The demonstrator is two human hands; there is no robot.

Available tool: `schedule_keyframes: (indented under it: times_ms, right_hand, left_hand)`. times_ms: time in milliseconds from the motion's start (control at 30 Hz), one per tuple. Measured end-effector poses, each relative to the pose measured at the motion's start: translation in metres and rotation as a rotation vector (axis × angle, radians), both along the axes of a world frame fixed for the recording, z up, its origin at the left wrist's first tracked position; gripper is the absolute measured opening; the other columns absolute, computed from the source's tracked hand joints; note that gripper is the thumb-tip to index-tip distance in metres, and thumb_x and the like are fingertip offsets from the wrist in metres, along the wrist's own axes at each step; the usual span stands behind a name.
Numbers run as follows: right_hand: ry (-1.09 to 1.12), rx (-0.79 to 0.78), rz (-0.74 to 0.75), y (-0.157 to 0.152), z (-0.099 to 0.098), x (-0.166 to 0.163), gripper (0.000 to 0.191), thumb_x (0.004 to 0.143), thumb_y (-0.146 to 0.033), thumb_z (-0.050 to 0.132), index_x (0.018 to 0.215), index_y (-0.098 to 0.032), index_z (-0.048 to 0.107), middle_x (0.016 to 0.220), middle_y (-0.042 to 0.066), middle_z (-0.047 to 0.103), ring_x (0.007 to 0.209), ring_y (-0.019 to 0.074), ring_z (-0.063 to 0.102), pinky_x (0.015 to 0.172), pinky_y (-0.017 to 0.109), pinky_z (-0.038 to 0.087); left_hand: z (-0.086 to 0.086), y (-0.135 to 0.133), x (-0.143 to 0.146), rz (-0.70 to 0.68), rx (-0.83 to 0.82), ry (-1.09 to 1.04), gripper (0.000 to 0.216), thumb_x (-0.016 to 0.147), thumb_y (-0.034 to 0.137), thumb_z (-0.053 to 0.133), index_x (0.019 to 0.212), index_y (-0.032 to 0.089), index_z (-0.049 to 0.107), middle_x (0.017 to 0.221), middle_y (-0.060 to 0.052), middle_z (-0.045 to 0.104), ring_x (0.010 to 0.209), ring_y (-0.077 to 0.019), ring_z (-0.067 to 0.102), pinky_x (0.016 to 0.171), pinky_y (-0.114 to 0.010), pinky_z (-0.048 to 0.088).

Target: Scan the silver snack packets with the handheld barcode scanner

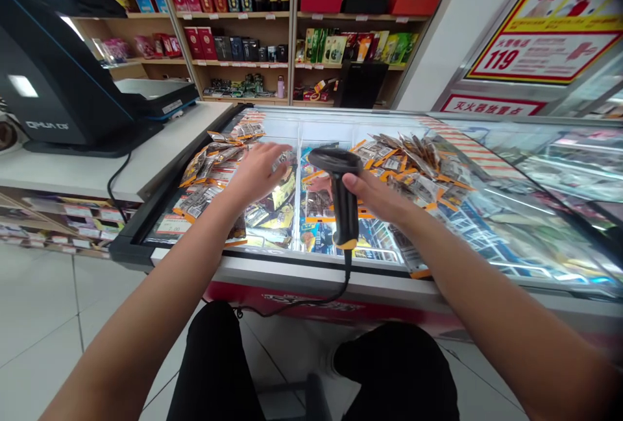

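Bright, cool white light is filling the room, and pale streaks are glaring off the clear glass freezer top [516, 204]. The black-and-yellow plastic handheld scanner [345, 210] is standing out dark against that brightness. Toward the right edge, shapes are smearing; the yellow, red and white printed poster [549, 25] is slanting and stretching, its outer corner sinking into blackness.

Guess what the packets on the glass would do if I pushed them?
The packets would probably slide, since they're shiny and lie loose on smooth glass. They'd likely bend and crinkle, because their wrappers look thin and creased. The heaps might spill apart, as packets overlap at odd angles.
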State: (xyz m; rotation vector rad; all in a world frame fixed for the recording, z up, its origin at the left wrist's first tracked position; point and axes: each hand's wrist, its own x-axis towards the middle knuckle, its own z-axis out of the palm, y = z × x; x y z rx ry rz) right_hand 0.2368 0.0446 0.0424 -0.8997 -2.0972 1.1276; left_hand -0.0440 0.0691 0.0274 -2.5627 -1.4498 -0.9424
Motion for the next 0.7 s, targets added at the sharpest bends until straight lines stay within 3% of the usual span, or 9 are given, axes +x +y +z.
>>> schedule_keyframes:
  times_ms: [133, 233, 300, 367, 433, 500, 567, 700]
  right_hand:
    - [-0.03, -0.023, 0.041, 0.005, -0.007, -0.005, 0.07, 0.091, -0.087, 0.053, 0.105, -0.025, 0.083, 0.123, 0.011, 0.079, 0.126, 0.0384, 0.068, 0.112, 0.052, 0.052]
    - [-0.022, -0.027, 0.04, 0.01, -0.011, -0.003, 0.068, 0.092, -0.084, 0.055, 0.105, -0.024, 0.084, 0.12, 0.011, 0.08, 0.126, 0.0394, 0.069, 0.112, 0.055, 0.052]
    - [-0.039, -0.032, 0.026, 0.012, -0.012, -0.002, 0.066, 0.092, -0.083, 0.058, 0.106, -0.024, 0.084, 0.119, 0.012, 0.081, 0.124, 0.0399, 0.07, 0.111, 0.056, 0.054]
    - [-0.045, -0.04, 0.007, 0.013, -0.013, -0.001, 0.067, 0.09, -0.084, 0.06, 0.108, -0.024, 0.084, 0.117, 0.012, 0.081, 0.121, 0.0409, 0.072, 0.108, 0.057, 0.056]
    - [-0.052, -0.028, -0.006, 0.015, -0.014, -0.001, 0.07, 0.089, -0.085, 0.059, 0.108, -0.022, 0.084, 0.116, 0.013, 0.082, 0.12, 0.0416, 0.072, 0.107, 0.057, 0.057]
    - [-0.074, -0.006, -0.005, 0.016, -0.015, -0.001, 0.071, 0.091, -0.084, 0.057, 0.106, -0.02, 0.085, 0.118, 0.014, 0.081, 0.12, 0.0414, 0.073, 0.107, 0.056, 0.056]
    - [-0.103, -0.009, -0.002, 0.017, -0.015, -0.002, 0.071, 0.094, -0.082, 0.055, 0.105, -0.018, 0.084, 0.122, 0.016, 0.08, 0.119, 0.0408, 0.073, 0.106, 0.054, 0.057]
    - [-0.147, -0.063, -0.037, 0.019, -0.012, -0.003, 0.069, 0.094, -0.08, 0.056, 0.107, -0.018, 0.083, 0.119, 0.017, 0.081, 0.117, 0.0401, 0.074, 0.103, 0.051, 0.058]
  left_hand:
    - [0.026, -0.032, -0.015, 0.084, 0.063, -0.11, 0.03, 0.104, 0.025, 0.045, 0.122, 0.02, 0.068, 0.119, -0.01, 0.073, 0.116, -0.0278, 0.067, 0.108, -0.045, 0.051]
    - [0.028, -0.069, -0.039, 0.162, -0.04, -0.009, 0.032, 0.106, 0.037, 0.047, 0.123, 0.02, 0.068, 0.124, -0.013, 0.071, 0.122, -0.0325, 0.065, 0.111, -0.052, 0.05]
    - [0.016, -0.089, -0.065, 0.242, -0.131, 0.092, 0.054, 0.104, 0.056, 0.052, 0.144, 0.021, 0.06, 0.154, -0.019, 0.056, 0.145, -0.0423, 0.051, 0.119, -0.064, 0.042]
    - [-0.002, -0.1, -0.095, 0.304, -0.232, 0.136, 0.086, 0.096, 0.074, 0.056, 0.164, 0.024, 0.041, 0.178, -0.02, 0.022, 0.163, -0.0499, 0.02, 0.125, -0.072, 0.028]
    - [-0.017, -0.104, -0.121, 0.321, -0.359, 0.148, 0.108, 0.089, 0.084, 0.058, 0.173, 0.025, 0.023, 0.182, -0.018, -0.002, 0.166, -0.0498, 0.0, 0.129, -0.071, 0.02]
    - [-0.026, -0.103, -0.137, 0.268, -0.494, 0.16, 0.117, 0.087, 0.087, 0.057, 0.175, 0.026, 0.011, 0.182, -0.014, -0.013, 0.168, -0.0439, -0.005, 0.133, -0.063, 0.018]
    - [-0.028, -0.099, -0.142, 0.258, -0.538, 0.168, 0.12, 0.086, 0.089, 0.055, 0.176, 0.028, 0.006, 0.182, -0.011, -0.017, 0.168, -0.0402, -0.007, 0.134, -0.057, 0.016]
    - [-0.022, -0.083, -0.13, 0.277, -0.579, 0.242, 0.119, 0.084, 0.092, 0.054, 0.175, 0.028, 0.012, 0.182, -0.013, -0.011, 0.167, -0.0404, -0.012, 0.133, -0.06, 0.013]
